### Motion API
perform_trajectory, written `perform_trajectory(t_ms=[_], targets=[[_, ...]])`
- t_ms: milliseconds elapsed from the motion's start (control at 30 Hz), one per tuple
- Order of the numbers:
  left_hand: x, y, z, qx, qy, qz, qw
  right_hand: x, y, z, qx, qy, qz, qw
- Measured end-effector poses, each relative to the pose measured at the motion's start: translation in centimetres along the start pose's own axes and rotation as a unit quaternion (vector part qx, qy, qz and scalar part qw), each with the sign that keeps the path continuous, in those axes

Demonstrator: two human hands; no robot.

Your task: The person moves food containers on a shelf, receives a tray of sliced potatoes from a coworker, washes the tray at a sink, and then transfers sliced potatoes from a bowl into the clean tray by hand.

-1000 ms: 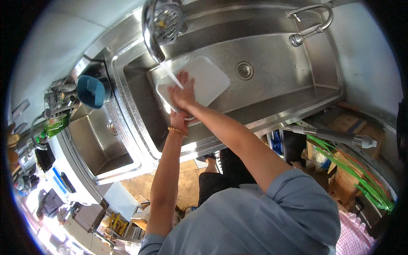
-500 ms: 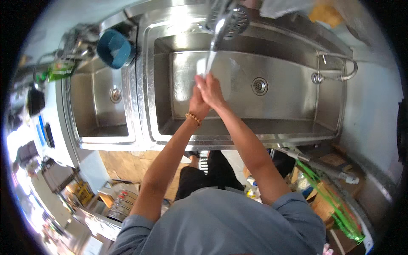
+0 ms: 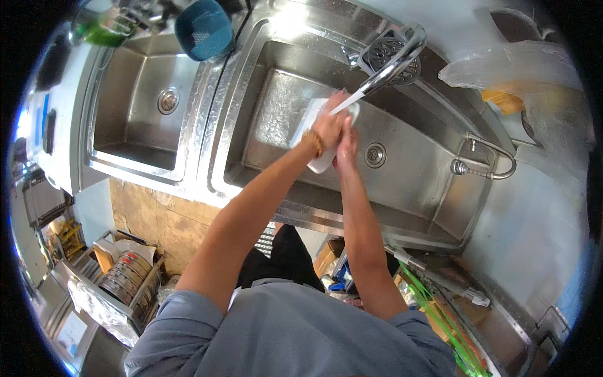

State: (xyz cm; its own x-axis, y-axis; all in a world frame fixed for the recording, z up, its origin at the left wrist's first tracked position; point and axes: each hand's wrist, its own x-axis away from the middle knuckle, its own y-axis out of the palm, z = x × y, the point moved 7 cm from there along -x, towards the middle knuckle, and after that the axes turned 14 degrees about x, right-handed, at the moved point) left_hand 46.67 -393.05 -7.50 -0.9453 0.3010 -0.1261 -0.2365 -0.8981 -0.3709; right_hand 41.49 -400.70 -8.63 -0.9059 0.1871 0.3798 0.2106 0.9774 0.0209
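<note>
One white, round-cornered, plastic-looking tray [image 3: 322, 164] under running water [image 3: 346, 103].
The left hand [image 3: 329, 127] lies over it; the right hand [image 3: 347, 148] seems to grasp its edge. The curved silver metal tap [image 3: 397, 61] already wets it; it is not yet released, within the wide steel sink [image 3: 411, 179].

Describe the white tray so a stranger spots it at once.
Find the larger steel sink. Under its running faucet, the left hand and right hand touch the white tray. Unlike the grey drain nearby, it is white with rounded corners.
</note>
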Motion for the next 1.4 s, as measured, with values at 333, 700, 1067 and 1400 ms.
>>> perform_trajectory(t_ms=[333,700,1067,1400], targets=[[0.6,0.5,1.8,0.179,-0.132,-0.044,0.974,1.6,-3.1,-3.2,-0.141,-0.002,0.047,0.989],[11.2,-5.5,-14.8,0.573,-0.443,0.220,0.653,-2.7,-11.2,1.5,-0.116,0.086,0.027,0.989],[10.5,-6.8,-6.8,0.617,-0.352,0.199,0.675,-2.5,-6.6,8.1,0.545,0.025,0.273,0.792],[10.2,-7.7,-4.7,0.493,-0.320,0.123,0.800,0.6,8.8,-1.6,0.383,-0.303,-0.035,0.872]])
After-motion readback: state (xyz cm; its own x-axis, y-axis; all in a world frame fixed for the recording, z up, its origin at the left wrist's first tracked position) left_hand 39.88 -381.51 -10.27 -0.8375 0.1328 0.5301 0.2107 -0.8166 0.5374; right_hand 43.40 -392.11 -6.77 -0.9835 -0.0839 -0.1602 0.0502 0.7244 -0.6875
